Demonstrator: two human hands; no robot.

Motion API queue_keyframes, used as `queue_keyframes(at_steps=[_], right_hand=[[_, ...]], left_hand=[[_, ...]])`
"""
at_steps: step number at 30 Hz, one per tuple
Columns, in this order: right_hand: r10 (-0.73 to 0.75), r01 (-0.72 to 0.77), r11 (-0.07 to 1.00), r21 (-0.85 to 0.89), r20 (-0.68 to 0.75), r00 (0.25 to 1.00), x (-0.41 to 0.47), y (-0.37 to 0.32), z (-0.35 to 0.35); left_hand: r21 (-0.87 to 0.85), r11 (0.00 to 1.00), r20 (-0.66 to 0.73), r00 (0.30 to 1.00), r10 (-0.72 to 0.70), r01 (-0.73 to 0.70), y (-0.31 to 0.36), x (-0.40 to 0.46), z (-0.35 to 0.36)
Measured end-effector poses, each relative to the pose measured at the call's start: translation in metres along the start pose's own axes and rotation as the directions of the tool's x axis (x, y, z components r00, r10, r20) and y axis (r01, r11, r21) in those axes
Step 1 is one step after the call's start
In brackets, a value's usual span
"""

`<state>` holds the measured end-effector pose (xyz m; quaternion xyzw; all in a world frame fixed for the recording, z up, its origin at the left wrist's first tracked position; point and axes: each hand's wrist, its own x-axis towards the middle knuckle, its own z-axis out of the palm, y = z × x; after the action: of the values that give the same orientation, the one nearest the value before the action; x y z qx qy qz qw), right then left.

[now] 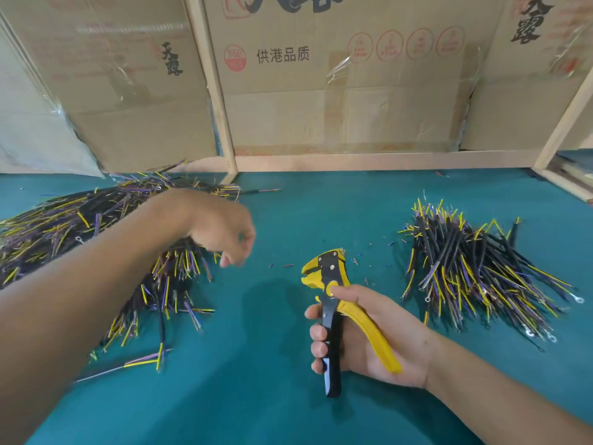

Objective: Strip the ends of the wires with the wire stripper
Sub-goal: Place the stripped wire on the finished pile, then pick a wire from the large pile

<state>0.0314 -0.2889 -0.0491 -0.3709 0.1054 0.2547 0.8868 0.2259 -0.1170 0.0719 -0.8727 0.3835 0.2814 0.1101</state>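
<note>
Right hand [369,342] grips the yellow-black wire stripper [337,313] upright over the teal worktop [256,396], fingers [319,332] wrapped round the black handle, thumb on the pivot, head pointing away. Left hand [221,229] hangs over the near edge of the big left wire pile [80,239], fingers loosely curled down and holding nothing; it is blurred. Smaller wire pile [475,271] lies right of the stripper, insulation scraps [288,265] between the piles, cardboard boxes [337,75] stand behind.
</note>
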Motion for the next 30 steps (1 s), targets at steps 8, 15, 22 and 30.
queue_keyframes(at_steps=[8,15,22,30], right_hand=[[0.000,0.000,1.000,-0.012,-0.006,1.000,0.001,0.001,-0.001],[-0.011,0.012,0.999,-0.036,0.008,1.000,0.000,0.001,-0.002],[-0.006,0.006,0.999,-0.035,-0.007,1.000,0.000,0.000,0.000],[-0.009,0.008,0.999,-0.046,-0.018,1.000,-0.001,0.000,0.002]], left_hand=[[0.217,0.969,0.018,0.992,-0.124,0.117,-0.041,-0.027,0.074],[0.334,0.939,-0.197,0.980,-0.016,0.082,-0.045,-0.023,0.093],[0.093,0.996,-0.244,0.969,0.027,-0.005,-0.048,-0.028,0.087],[0.303,0.910,-0.216,0.951,-0.223,0.282,-0.061,-0.046,0.083]])
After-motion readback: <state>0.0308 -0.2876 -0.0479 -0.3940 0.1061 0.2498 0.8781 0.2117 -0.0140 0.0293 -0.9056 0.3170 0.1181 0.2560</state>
